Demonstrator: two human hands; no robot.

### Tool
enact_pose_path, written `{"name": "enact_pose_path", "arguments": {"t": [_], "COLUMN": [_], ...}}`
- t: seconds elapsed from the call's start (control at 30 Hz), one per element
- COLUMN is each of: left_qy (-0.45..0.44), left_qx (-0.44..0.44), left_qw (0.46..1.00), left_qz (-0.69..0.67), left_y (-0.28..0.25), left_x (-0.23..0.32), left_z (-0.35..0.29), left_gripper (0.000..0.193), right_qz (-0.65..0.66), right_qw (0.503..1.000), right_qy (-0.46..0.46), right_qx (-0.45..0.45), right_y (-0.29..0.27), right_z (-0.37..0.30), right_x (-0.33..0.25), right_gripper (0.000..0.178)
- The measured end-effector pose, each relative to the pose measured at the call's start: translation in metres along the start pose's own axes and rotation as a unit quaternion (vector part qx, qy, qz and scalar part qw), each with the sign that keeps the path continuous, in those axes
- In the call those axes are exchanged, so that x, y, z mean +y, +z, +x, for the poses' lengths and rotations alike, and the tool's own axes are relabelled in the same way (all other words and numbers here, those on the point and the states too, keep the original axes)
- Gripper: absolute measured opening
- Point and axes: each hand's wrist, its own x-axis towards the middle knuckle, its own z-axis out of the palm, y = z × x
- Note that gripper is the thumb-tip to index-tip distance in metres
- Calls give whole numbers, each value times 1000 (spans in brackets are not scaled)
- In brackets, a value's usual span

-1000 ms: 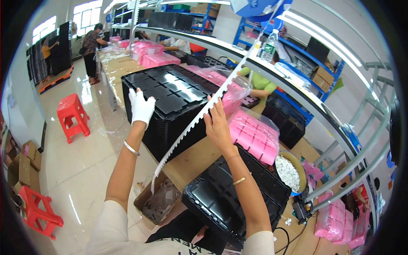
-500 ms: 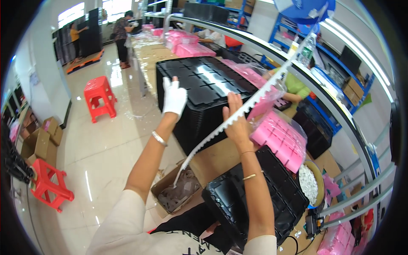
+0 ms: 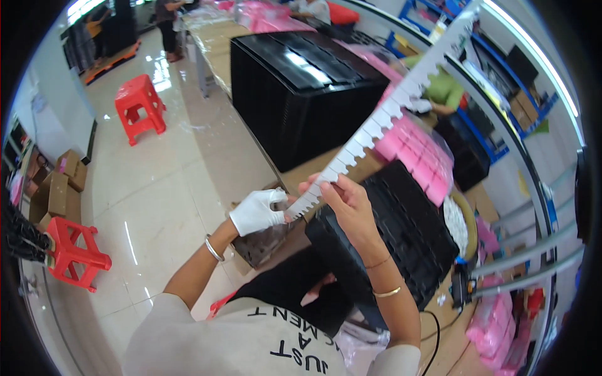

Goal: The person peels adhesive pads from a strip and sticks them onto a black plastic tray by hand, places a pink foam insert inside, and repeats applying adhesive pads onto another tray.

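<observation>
A long white strip [image 3: 384,119] with a notched edge slants from the upper right down toward my lap. My right hand [image 3: 350,205], bare, pinches it near its lower end between thumb and fingers. At its lowest tip my left hand [image 3: 258,212], in a white glove with bare fingertips, closes on the strip. Just beyond my hands stands a large stack of black plastic trays [image 3: 301,94] on the table. Beside my right forearm lies another stack of black trays [image 3: 401,232], partly hidden by the arm.
Pink blocks in clear film [image 3: 417,160] lie right of the trays, near a bowl of small white pieces [image 3: 456,219]. An open carton [image 3: 256,245] sits below my left hand. Red stools [image 3: 139,108] stand on the floor. A person in green [image 3: 444,88] works across the table.
Both hands have come back from the large tray stack toward me. The left one has moved down to the strip's lower end, and the right one now pinches the strip.
</observation>
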Motion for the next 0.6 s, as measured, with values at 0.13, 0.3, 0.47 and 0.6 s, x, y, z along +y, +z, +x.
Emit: {"name": "enact_pose_path", "arguments": {"t": [0.13,0.3,0.47,0.6], "left_qy": [-103,-110,-123,-124], "left_qx": [-20,-12,27,28], "left_qw": [991,960,917,916], "left_qz": [-79,-259,-378,-380], "left_y": [28,53,73,75], "left_x": [17,25,19,32], "left_z": [-15,-37,-39,-40], "left_gripper": [15,27,27,33], "right_qz": [5,-26,-58,-26], "right_qw": [998,992,980,978], "right_qy": [12,63,97,113], "right_qx": [64,106,165,172], "right_y": [1,21,33,34], "right_z": [-29,-97,-148,-162], "right_x": [12,35,60,59], "right_gripper": [26,36,32,24]}}
